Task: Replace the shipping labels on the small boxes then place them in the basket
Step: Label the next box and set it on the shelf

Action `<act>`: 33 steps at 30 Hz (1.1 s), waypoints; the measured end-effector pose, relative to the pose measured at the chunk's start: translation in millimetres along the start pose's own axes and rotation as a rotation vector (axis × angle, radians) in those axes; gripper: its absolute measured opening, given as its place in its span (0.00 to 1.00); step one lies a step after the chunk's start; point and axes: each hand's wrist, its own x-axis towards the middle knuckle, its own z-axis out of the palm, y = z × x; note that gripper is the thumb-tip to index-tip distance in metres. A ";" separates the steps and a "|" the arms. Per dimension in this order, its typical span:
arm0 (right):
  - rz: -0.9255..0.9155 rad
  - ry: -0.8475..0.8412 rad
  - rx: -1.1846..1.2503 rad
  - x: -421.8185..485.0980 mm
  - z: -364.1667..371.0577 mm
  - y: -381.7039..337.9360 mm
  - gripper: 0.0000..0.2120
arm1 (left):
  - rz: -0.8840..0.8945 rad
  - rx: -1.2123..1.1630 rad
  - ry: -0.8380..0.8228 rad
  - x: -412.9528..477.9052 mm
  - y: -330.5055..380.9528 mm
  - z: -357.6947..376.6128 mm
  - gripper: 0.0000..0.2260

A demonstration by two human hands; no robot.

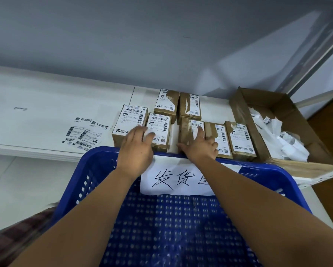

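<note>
Carton (268,102) of crumpled paper scraps (291,145) on white shelf (46,97)

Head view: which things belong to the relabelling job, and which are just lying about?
Job: small brown cardboard boxes, loose white printed shipping labels, blue perforated plastic basket, left hand and right hand resting on the boxes.
Lying about: open brown cardboard carton of crumpled white paper scraps, handwritten white paper sign on the basket.

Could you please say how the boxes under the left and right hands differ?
The left box has a whole white label; the right box only a torn remnant. The left box's top looks mostly white, the right box's mostly brown. Both are small cardboard boxes.
</note>
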 end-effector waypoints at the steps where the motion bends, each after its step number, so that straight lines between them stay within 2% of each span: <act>1: 0.007 -0.014 -0.007 2.0 1.3 2.0 0.46 | 0.044 -0.052 0.006 -0.6 5.7 -1.3 0.14; 3: -0.003 -0.007 -0.022 4.0 5.1 3.1 0.47 | 0.069 -0.133 -0.057 -1.1 18.3 -6.2 0.09; 8: 0.016 0.006 -0.025 5.9 9.8 -4.4 0.45 | -0.138 -0.380 -0.281 -0.8 43.0 -3.1 0.10; 13: 0.067 -0.038 0.067 11.5 7.9 -8.0 0.50 | -0.239 -0.521 -0.338 -5.3 49.8 2.7 0.09; 17: 0.092 -0.035 -0.053 8.9 9.3 -13.0 0.52 | -0.321 -0.576 -0.355 -6.8 52.3 1.3 0.09; 21: 0.117 -0.072 -0.102 6.8 16.9 -17.8 0.49 | -0.345 -0.601 -0.371 -9.9 54.8 -2.0 0.09; 24: 0.109 -0.020 0.019 4.3 16.4 -12.9 0.48 | -0.347 -0.607 -0.376 -8.1 56.2 -3.7 0.09; 28: 0.060 0.139 0.171 -13.1 2.0 -4.3 0.45 | -0.400 -0.660 -0.332 -3.5 62.2 -10.5 0.09; 32: -0.141 0.280 0.499 -43.2 -11.7 9.0 0.48 | -0.478 -0.734 -0.229 7.0 71.5 -33.5 0.06; 33: -0.206 0.282 0.575 -54.0 -16.6 15.0 0.49 | -0.504 -0.741 -0.217 10.6 74.9 -41.9 0.09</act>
